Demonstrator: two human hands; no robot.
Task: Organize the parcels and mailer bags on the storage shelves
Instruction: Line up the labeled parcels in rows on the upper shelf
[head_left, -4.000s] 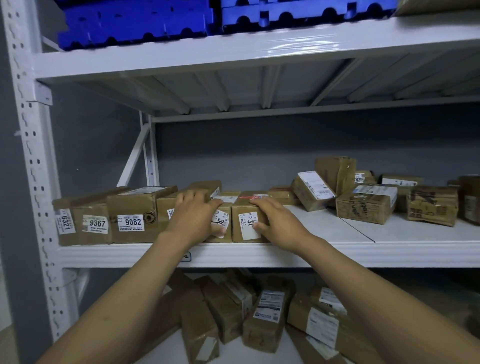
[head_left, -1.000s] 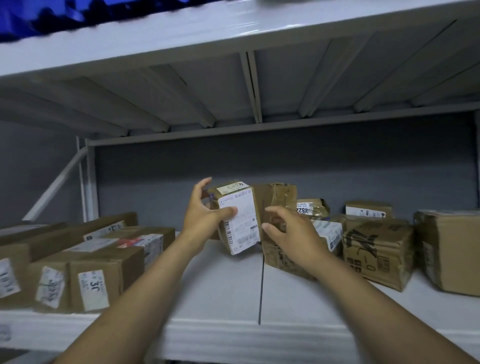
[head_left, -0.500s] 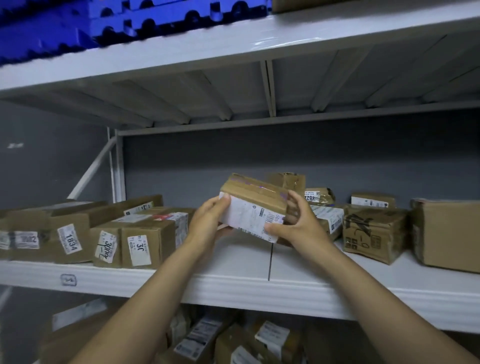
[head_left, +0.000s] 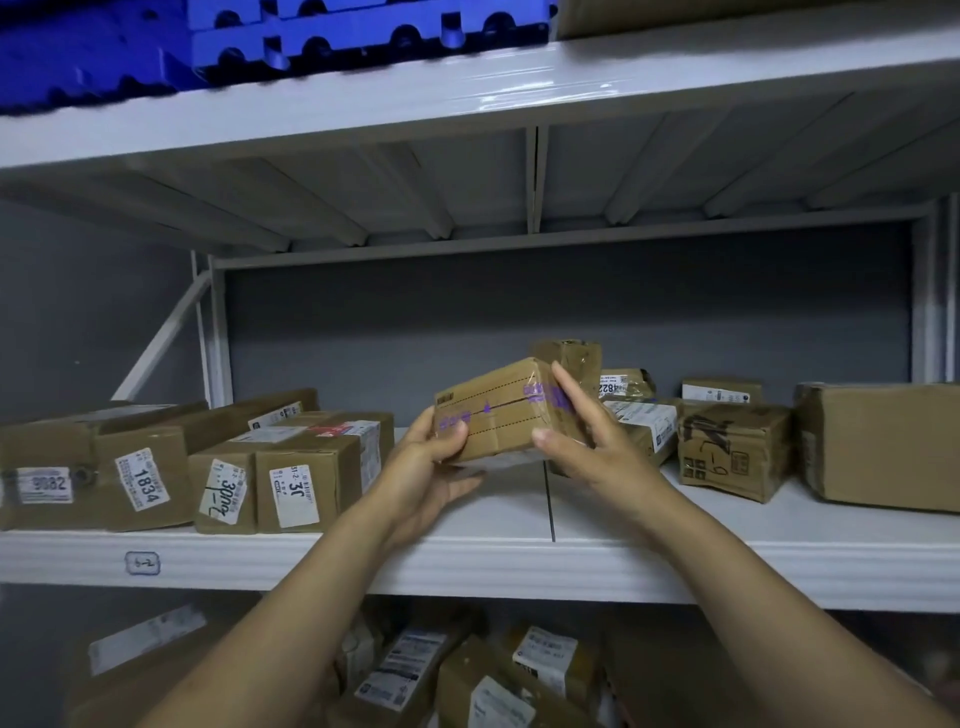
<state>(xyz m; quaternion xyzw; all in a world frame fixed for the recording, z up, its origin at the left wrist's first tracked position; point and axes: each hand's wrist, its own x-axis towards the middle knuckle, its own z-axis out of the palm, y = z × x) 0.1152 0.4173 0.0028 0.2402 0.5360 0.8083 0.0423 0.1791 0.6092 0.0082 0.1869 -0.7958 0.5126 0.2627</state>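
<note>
You held a small box (head_left: 493, 415) in both hands, in the air just above the middle shelf (head_left: 467, 564), over the dark seam (head_left: 549, 509) between its two boards. The long axis of the box ran from left to right and it was tilted, so the right end stood higher than the left end. The wide brown face with dashed lines and purple marks was turned to you.

Your left hand (head_left: 431, 467) gripped the lower left end, with the thumb on the front face and the other fingers under the box. Your right hand (head_left: 587, 447) gripped the right end, with the thumb on the front face and the forefinger stretched up along the end.

To the left, a row of boxes (head_left: 306, 467) stood at the front edge of the shelf, with the number labels facing you. To the right lay a box with black scribbles (head_left: 732, 452), and a large box (head_left: 878, 447) just beside it. Blue pallets (head_left: 311, 36) lay on the top shelf (head_left: 519, 83). More parcels (head_left: 493, 686) lay below the middle shelf.
</note>
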